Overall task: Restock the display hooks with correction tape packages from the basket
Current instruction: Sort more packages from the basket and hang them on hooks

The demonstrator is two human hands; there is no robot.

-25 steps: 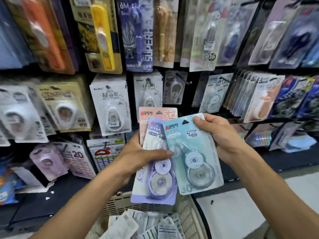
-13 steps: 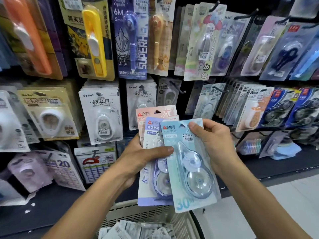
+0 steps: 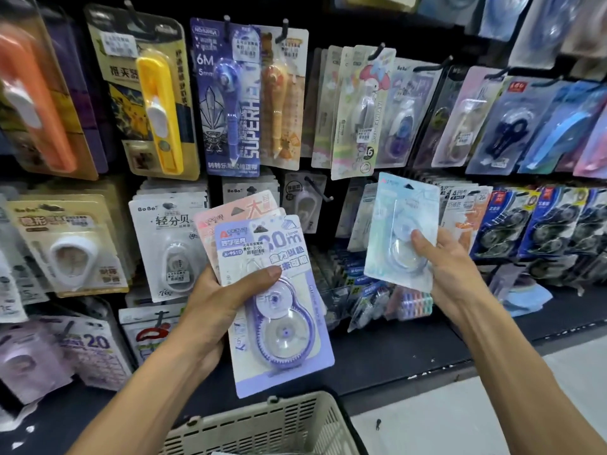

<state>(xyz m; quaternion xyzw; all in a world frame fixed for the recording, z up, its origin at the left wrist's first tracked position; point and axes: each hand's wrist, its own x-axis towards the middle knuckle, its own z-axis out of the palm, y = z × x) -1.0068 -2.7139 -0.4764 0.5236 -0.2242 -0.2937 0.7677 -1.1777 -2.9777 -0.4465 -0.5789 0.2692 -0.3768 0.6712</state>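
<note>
A: Two hands [image 3: 213,310] busy, and both of them yours! Your left hand has its thumb laid across a purple package [image 3: 279,310], fingers curled behind, holding a fanned stack with a pink package [image 3: 239,208] peeking out at the back.

B: And over on your side, right hand [image 3: 450,274] up near the rack, gripping a pale blue package [image 3: 397,231] by its lower edge, thumb on the front over the clear blister (the print on it is too blurred to read).

A: The blue one sits well apart from the stack, tilted slightly, held in front of a row of hanging cards on the middle tier.

B: Look just left of it: a bare black hook [image 3: 317,188] juts out in front of a grey-and-white card.

A: Below your arms, the beige basket [image 3: 272,425] shows its slatted rim at the bottom edge; you cannot tell what lies inside.

B: The wall is packed: a yellow dispenser card [image 3: 157,110] up top, a navy "SUPERHERO" card [image 3: 230,100] beside it, white BoBo packs [image 3: 170,244] behind your left hand.
</note>
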